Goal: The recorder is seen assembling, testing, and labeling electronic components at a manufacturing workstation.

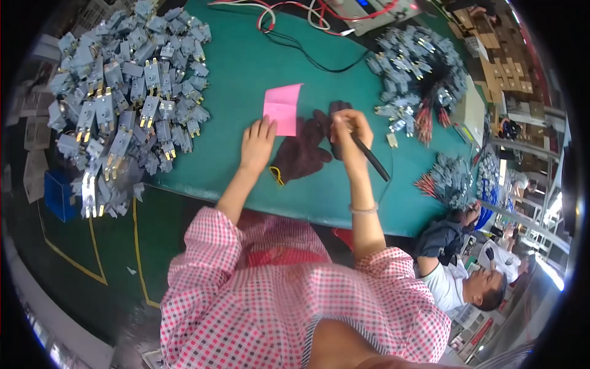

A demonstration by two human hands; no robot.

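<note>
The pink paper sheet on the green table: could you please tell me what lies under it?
The pink paper sheet lies on the green table, its lower right corner overlapping the dark glove. The left hand rests beside its lower edge. Anything beneath the sheet is hidden.

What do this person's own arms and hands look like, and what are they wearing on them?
Both forearms are bare from above the elbow down. The short sleeves belong to a loose pink-and-white checked top. The left hand wears no glove, ring or band that shows. The right hand is also ungloved, with a thin pale bracelet around that wrist.
</note>
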